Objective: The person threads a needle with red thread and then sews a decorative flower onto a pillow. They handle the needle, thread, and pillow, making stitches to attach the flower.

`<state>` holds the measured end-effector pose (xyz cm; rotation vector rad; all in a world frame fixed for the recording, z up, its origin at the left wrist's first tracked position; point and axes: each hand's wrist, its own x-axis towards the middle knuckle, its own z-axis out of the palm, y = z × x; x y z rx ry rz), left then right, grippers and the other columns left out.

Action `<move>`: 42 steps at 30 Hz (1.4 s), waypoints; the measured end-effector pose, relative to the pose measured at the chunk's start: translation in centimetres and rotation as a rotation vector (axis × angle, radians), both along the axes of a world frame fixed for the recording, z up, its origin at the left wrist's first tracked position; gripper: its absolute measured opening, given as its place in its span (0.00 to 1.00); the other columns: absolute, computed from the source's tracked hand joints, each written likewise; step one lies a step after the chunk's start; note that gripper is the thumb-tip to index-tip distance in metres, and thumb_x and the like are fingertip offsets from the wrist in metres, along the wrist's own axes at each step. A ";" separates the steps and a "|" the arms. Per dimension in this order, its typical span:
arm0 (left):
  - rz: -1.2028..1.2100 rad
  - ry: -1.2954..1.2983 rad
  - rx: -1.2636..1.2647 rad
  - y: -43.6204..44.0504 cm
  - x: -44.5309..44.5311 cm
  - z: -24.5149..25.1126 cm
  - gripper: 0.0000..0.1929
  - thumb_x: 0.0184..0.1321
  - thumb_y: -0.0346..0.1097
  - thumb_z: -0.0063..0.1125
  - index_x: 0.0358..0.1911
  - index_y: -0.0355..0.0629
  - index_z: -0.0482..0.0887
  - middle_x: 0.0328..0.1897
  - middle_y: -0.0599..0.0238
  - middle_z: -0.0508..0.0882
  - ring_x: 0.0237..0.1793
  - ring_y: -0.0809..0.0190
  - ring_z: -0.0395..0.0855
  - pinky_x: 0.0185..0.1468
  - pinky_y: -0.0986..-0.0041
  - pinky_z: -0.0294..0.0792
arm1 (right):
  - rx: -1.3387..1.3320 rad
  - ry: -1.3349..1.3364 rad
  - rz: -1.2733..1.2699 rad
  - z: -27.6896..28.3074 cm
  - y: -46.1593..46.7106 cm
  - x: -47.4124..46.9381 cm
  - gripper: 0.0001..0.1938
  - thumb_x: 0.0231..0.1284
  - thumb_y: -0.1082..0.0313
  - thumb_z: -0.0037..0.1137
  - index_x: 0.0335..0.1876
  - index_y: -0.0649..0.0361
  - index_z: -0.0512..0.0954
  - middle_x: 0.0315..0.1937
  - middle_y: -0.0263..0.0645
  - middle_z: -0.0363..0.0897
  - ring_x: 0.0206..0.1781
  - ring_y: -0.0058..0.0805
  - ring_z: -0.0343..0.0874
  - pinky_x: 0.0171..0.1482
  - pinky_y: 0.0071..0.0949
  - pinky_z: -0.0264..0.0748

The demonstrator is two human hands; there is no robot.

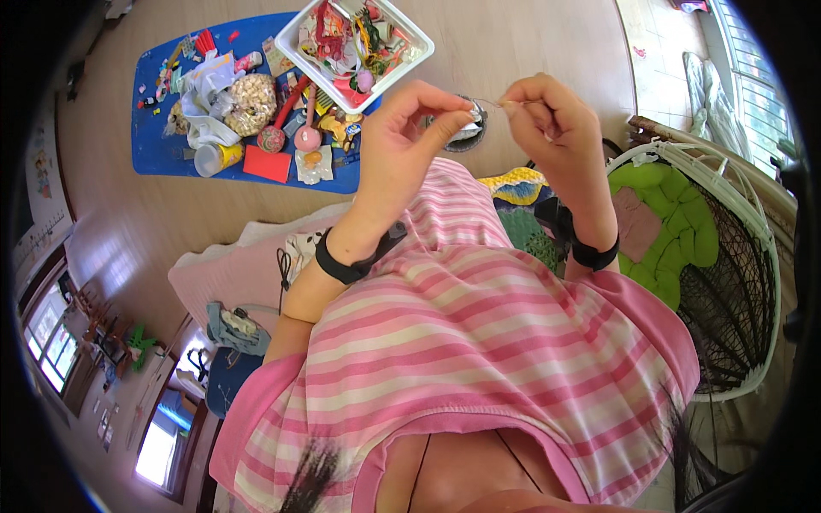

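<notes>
My left hand (407,138) is raised in front of me, its thumb and forefinger pinched together. Level with it, a short gap to the right, my right hand (558,125) has its fingertips pinched too. A thin thread or wire (489,101) spans the gap between both sets of fingertips; its exact kind is too fine to tell. Whether a needle is in either pinch cannot be seen. Below and behind the fingertips, a dark round container with silvery contents (466,136) is partly hidden by my left hand.
A white plastic bin (420,43) of tangled threads and ribbons overlaps a blue low table (151,157). On the table are a bag of light-coloured pieces (251,106), a yellow-labelled jar (218,159) and a red card (267,164). A hanging basket chair (766,269) with green cushion stands right.
</notes>
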<state>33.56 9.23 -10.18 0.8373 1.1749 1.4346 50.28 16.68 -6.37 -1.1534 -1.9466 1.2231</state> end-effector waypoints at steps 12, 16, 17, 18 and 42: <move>0.033 -0.128 0.292 -8.1 -3.3 8.1 0.04 0.58 0.24 0.64 0.36 0.35 0.85 0.33 0.69 0.81 0.36 0.74 0.76 0.41 0.84 0.67 | 0.295 0.071 0.153 9.9 -9.7 -5.1 0.06 0.58 0.73 0.58 0.40 0.62 0.78 0.24 0.30 0.66 0.24 0.16 0.62 0.27 0.20 0.60; 0.094 -0.123 0.412 -11.1 -5.3 9.3 0.04 0.57 0.24 0.64 0.35 0.37 0.85 0.34 0.68 0.82 0.38 0.73 0.76 0.45 0.81 0.66 | -0.124 0.513 0.185 10.7 -13.0 -7.4 0.12 0.65 0.72 0.49 0.52 0.66 0.74 0.28 0.29 0.69 0.29 0.14 0.64 0.32 0.18 0.63; 0.115 -0.133 0.431 -11.7 -5.7 9.5 0.04 0.57 0.24 0.64 0.35 0.37 0.85 0.35 0.68 0.82 0.38 0.73 0.76 0.45 0.81 0.66 | -0.156 0.607 0.232 10.7 -13.6 -8.1 0.14 0.67 0.72 0.46 0.54 0.67 0.72 0.29 0.30 0.69 0.30 0.14 0.65 0.33 0.17 0.63; 0.137 -0.145 0.449 -12.5 -6.0 9.7 0.04 0.57 0.24 0.64 0.35 0.37 0.85 0.35 0.68 0.83 0.38 0.72 0.76 0.45 0.81 0.66 | -0.190 0.695 0.278 10.6 -14.2 -8.8 0.15 0.68 0.72 0.44 0.57 0.68 0.69 0.30 0.30 0.69 0.31 0.14 0.66 0.34 0.16 0.63; 0.301 0.150 0.578 -17.1 -11.4 12.3 0.08 0.52 0.23 0.68 0.36 0.38 0.88 0.38 0.67 0.78 0.41 0.70 0.75 0.45 0.79 0.68 | -0.022 0.504 0.419 11.9 -16.8 -13.6 0.08 0.66 0.78 0.51 0.45 0.64 0.66 0.39 0.39 0.78 0.38 0.19 0.78 0.38 0.18 0.74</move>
